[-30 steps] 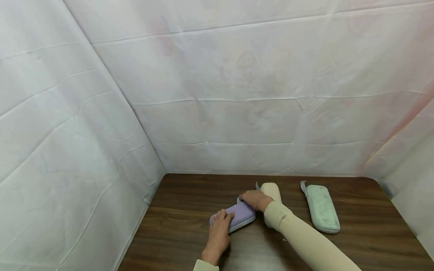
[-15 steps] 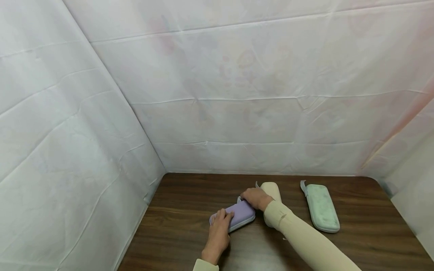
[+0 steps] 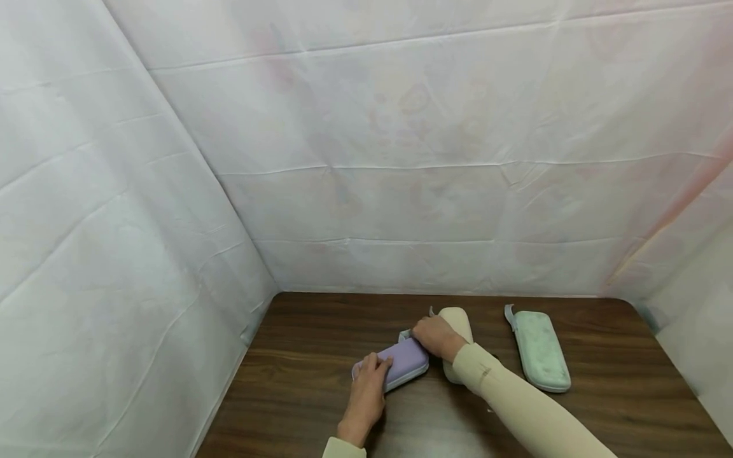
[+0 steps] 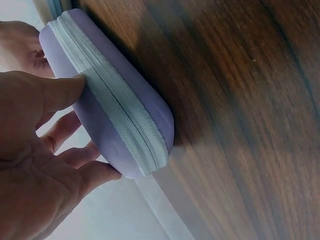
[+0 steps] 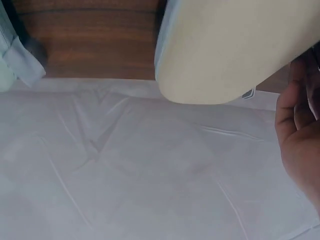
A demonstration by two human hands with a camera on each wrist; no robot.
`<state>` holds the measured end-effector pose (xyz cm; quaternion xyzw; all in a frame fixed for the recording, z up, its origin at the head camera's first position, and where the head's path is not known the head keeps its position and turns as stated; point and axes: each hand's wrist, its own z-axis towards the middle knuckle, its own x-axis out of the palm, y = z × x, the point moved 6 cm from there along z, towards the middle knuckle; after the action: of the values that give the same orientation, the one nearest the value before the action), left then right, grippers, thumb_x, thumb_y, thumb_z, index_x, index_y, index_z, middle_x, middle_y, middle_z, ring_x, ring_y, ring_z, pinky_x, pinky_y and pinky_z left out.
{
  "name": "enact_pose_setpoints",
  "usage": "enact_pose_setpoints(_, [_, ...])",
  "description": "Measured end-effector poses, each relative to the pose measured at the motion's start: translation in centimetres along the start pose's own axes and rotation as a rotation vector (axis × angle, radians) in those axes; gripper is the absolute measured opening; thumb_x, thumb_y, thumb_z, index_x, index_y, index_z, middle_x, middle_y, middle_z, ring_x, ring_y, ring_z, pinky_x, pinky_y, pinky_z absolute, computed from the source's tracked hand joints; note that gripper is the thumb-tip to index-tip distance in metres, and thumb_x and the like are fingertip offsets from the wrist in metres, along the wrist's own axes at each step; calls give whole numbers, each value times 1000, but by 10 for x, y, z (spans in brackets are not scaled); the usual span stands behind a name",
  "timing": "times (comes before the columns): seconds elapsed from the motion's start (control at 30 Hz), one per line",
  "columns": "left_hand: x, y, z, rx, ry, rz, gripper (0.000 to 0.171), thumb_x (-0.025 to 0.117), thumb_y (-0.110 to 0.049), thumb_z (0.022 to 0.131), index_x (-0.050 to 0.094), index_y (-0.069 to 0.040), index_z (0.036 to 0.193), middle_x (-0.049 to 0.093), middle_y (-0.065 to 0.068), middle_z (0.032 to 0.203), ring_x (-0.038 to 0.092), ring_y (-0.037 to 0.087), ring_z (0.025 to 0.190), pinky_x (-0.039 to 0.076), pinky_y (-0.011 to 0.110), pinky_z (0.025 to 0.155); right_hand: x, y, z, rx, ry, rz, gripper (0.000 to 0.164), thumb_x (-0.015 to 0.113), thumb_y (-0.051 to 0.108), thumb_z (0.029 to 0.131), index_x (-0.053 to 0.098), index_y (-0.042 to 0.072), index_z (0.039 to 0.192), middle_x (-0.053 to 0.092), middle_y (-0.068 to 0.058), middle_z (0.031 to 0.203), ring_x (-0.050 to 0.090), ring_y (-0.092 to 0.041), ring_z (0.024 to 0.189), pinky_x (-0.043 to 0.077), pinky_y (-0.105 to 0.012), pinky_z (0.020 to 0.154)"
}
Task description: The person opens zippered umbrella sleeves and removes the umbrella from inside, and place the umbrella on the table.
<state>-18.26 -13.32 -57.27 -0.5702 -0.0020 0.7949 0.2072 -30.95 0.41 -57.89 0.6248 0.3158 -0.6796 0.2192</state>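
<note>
On the dark worktop (image 3: pixel 306 394) we have the purple case (image 3: pixel 408 356) between our two hands, somewhat left of the worktop's middle and well in from its back edge. Its long axis slants: one end points left and toward us, the other right and toward the back edge, so the case itself runs from one hand to the other.

Our left hand (image 3: pixel 365 397) is on the left end, part-closed; the left wrist view shows the thumb at the edge of the pale zip (image 4: pixel 112 100) and the fingers spread over the case, gripping it. The stretch of zip seen there is closed.

Our right hand (image 3: pixel 436 336) reaches across to the far right corner, fingers curled in on that end, beside a small grey strap (image 3: pixel 404 334). Which part of the case they grip is hidden. Both hands touch the case, so neither is nearer.

The cream case (image 3: pixel 456 321) lies just right, partly behind our right hand and sleeve (image 3: pixel 515 397), its long axis running toward the back edge. The mint case (image 3: pixel 541 350) lies well apart, toward the right edge.
</note>
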Motion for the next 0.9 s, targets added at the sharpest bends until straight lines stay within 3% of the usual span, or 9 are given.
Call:
enact_pose_setpoints(0.33, [-2,1,0,78,-124,28,67,84,18,61,76,-4,123,58,5,107,60,27,105,50,46,85,2,3,-12,18,-107,-10,17,77,9,93,75,17,79,73,1,81,69,-21,82,59,-38,76])
enact_pose_setpoints(0.57, [1,1,0,55,-89,22,66,83,19,63,76,-4,124,59,5,107,60,27,105,49,46,87,4,3,-16,34,-113,-39,15,78,10,93,75,17,80,73,2,83,69,-21,85,58,-39,82])
enact_pose_setpoints(0.9, [4,0,1,17,-54,34,61,82,17,70,75,-4,126,58,6,107,60,27,107,47,47,89,1,4,-26,55,-158,-39,19,77,9,91,73,17,74,71,1,80,67,-21,83,55,-39,74])
